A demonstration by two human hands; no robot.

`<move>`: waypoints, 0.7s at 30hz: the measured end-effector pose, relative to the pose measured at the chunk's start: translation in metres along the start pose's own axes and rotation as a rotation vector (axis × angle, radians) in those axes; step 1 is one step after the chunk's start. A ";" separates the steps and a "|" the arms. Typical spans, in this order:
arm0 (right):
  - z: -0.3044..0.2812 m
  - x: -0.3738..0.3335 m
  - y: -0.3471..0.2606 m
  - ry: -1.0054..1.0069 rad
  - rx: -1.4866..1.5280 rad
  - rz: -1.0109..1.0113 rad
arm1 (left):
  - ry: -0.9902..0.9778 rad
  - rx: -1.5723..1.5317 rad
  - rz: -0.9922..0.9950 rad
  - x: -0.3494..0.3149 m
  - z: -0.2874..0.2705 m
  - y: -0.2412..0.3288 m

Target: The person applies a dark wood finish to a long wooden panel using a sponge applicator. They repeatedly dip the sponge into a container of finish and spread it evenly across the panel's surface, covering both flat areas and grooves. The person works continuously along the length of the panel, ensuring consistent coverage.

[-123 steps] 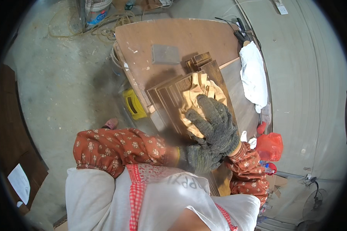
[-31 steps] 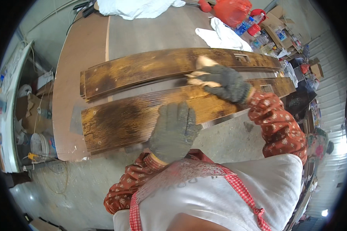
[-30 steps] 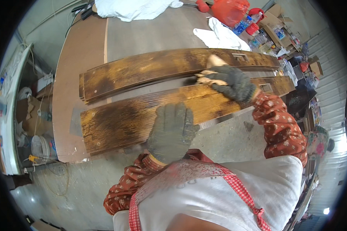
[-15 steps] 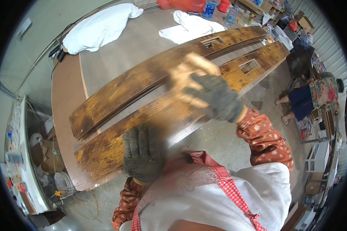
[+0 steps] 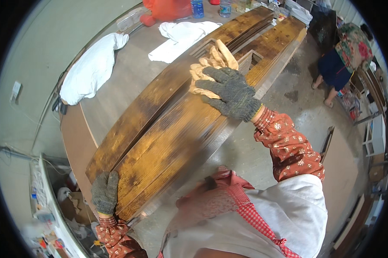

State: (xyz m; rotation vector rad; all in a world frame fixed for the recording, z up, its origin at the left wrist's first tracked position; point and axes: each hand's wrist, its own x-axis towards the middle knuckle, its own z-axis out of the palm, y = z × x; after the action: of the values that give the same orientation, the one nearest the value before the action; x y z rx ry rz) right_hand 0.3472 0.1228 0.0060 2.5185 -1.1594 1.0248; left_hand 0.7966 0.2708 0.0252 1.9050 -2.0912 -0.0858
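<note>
A long brown-stained wooden board [image 5: 159,142] with dark scorched-looking patches lies slantwise on the table, a rectangular cutout toward its far right end. My left hand [image 5: 105,194], in a dark grey knit glove, is at the board's near left end, fingers close together over the edge and thumb hidden. A crumpled tan work glove [image 5: 202,79] is bunched under my right hand [image 5: 233,93], also gloved in dark grey. My right fingers press it against the board beside the cutout. Alongside lies a second stained board [image 5: 142,112], its slot partly covered by the tan glove.
White cloths [image 5: 92,66] lie on the brown table [image 5: 120,81] beyond the boards. An orange-red bag [image 5: 168,9] and bottles [image 5: 197,8] stand at the back. Another person [image 5: 346,56] bends over at the right. Cluttered shelving [image 5: 60,202] stands at left.
My left hand has moved left to the board's end. The right hand has stayed on the tan glove, now less blurred. The gap between the boards looks narrower at the left, and the view has turned.
</note>
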 end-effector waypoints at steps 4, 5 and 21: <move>-0.003 -0.004 -0.006 0.071 -0.020 -0.016 | -0.059 -0.004 -0.197 0.007 0.001 -0.001; -0.001 -0.004 -0.007 0.086 -0.021 -0.021 | 0.002 0.034 -0.160 0.005 0.005 -0.006; 0.017 0.041 -0.032 0.116 -0.296 -0.309 | 0.483 0.819 0.186 -0.016 -0.004 -0.022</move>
State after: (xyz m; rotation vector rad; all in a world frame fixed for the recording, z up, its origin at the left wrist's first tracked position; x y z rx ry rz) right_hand 0.3976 0.1129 0.0243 2.2781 -0.7907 0.8380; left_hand 0.8194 0.2851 0.0202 1.8036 -2.0775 1.3083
